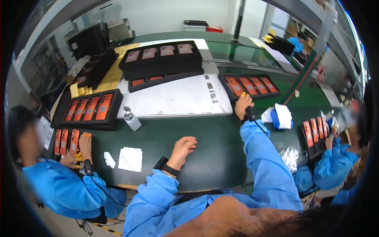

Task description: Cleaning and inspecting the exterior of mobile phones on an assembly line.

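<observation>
- A pale wall point(158, 17) rises behind a workroom.
- A long green workbench point(213, 162) spans the room, its far surface glossy with reflected light.
- Grey metal beams point(65, 17) frame the scene overhead.
- Yellow-and-black striped tape point(106, 229) marks the light-coloured floor point(71, 224) at lower left.

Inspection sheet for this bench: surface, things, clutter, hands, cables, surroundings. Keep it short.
Surface: green table, white board lying on it.
Things: black tray holding four orange phones; stacked black trays on the board.
Clutter: pump bottle, crumpled tissue, white sheets.
Hands: right hand at the tray's near-left corner, grip unclear; left hand loosely open, nothing seen in it.
Cables: thin dark cable along the right sleeve.
Surroundings: co-worker on the left, co-worker on the right, both handling orange phones.
</observation>
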{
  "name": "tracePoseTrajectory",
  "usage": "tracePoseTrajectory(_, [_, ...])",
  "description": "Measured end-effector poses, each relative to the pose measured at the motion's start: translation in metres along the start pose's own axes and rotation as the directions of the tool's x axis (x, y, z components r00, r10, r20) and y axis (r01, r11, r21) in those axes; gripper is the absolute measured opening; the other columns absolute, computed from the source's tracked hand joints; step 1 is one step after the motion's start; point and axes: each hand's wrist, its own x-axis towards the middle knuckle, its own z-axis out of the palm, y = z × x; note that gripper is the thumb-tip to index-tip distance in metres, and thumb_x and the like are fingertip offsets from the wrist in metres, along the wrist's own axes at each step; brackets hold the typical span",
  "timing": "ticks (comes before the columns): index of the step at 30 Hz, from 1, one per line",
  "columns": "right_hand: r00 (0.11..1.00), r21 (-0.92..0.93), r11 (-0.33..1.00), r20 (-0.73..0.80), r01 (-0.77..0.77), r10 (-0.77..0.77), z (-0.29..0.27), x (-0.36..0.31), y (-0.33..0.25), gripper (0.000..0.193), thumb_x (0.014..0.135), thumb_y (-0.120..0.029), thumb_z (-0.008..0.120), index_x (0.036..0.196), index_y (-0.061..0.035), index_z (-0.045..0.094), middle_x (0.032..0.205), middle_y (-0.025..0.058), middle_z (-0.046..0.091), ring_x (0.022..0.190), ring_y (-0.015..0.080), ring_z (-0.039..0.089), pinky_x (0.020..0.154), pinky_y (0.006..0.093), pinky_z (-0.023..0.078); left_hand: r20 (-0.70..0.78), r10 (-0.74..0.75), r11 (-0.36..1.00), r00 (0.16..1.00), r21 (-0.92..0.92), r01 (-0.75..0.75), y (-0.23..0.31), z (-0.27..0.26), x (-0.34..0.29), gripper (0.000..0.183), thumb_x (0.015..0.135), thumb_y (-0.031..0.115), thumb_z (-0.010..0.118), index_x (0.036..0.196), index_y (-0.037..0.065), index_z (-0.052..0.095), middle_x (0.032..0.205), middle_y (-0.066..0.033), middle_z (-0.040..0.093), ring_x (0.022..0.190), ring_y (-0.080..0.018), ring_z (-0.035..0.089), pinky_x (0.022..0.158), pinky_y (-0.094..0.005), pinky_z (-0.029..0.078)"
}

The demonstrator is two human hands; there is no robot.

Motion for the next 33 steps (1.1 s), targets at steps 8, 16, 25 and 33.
tracePoseTrajectory(8, [0.920,0.163,0.910,0.032,0.380,-0.390,-0.015,0.041,-0.085,0.058,0.086,-0.027,0.072,0.132,0.0013,0.052,0.134,0.0198,0.052,0.123,0.0386,0.052,0.098,0.0506,0.046,0.056,0.274,0.960,0.960,0.050,-0.277,-0.040,0.000,0.022,0.018,0.097,0.015,0.062,0.101,-0.001,0.067,0.084,-0.0058,0.071,0.074,-0.0130,0.070,0.065,-0.0268,0.056])
tracePoseTrajectory(16, [0.862,0.146,0.851,-0.028,0.504,-0.505,-0.028,0.115,-0.226,0.086,0.082,-0.040,0.076,0.147,-0.0009,0.038,0.148,0.0213,0.044,0.134,0.0422,0.044,0.108,0.0474,0.043,0.085,0.452,0.793,0.888,0.419,-0.443,-0.029,-0.002,0.016,0.017,0.093,0.012,0.063,0.102,-0.001,0.067,0.090,-0.0128,0.071,0.076,-0.0197,0.071,0.069,-0.0325,0.056])
tracePoseTrajectory(25, [0.847,0.047,0.857,0.129,0.514,-0.515,0.020,0.196,-0.260,0.102,0.083,-0.058,0.068,0.155,-0.0010,0.024,0.158,0.0230,0.028,0.149,0.0381,0.025,0.120,0.0505,0.025,0.113,0.544,0.688,0.831,0.506,-0.519,-0.033,0.011,0.017,0.009,0.088,0.013,0.061,0.093,0.007,0.066,0.088,-0.0128,0.069,0.077,-0.0345,0.068,0.068,-0.0446,0.055])
tracePoseTrajectory(33, [0.755,-0.159,0.764,-0.126,0.625,-0.643,-0.024,0.147,-0.257,0.045,0.076,-0.036,0.082,0.106,-0.0078,0.065,0.104,0.0086,0.066,0.107,0.0277,0.061,0.096,0.0516,0.044,0.101,0.532,0.706,0.840,0.494,-0.507,-0.030,0.007,0.017,0.009,0.088,0.013,0.063,0.091,0.006,0.067,0.087,-0.0135,0.069,0.077,-0.0352,0.068,0.068,-0.0449,0.055])
